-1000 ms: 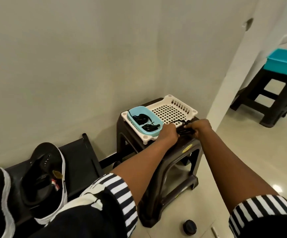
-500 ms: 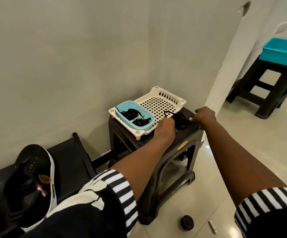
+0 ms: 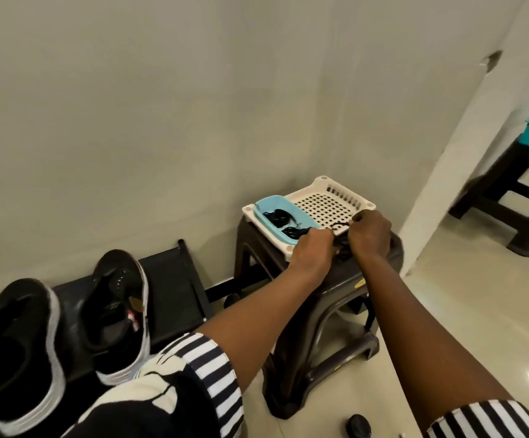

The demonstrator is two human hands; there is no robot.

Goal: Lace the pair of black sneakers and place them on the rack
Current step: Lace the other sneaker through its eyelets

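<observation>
A black lace (image 3: 340,223) runs between both hands over the near edge of the white tray (image 3: 336,188), on the dark stool (image 3: 326,311). Half a second ago the hands were apart, the right out at the stool's far corner; now they sit close together over the tray's near corner, and the view has swung left so both sneakers show. The left hand (image 3: 312,251) is curled, knuckles up, pinching one end of the lace. The right hand (image 3: 369,232) is curled too, thumb and finger gripping the lace just beside it. More black laces lie in the blue dish (image 3: 264,207) at the tray's left end. The two sneakers, one (image 3: 116,308) and the other (image 3: 16,352), stand on the black rack (image 3: 171,279), left of the stool, unlaced
</observation>
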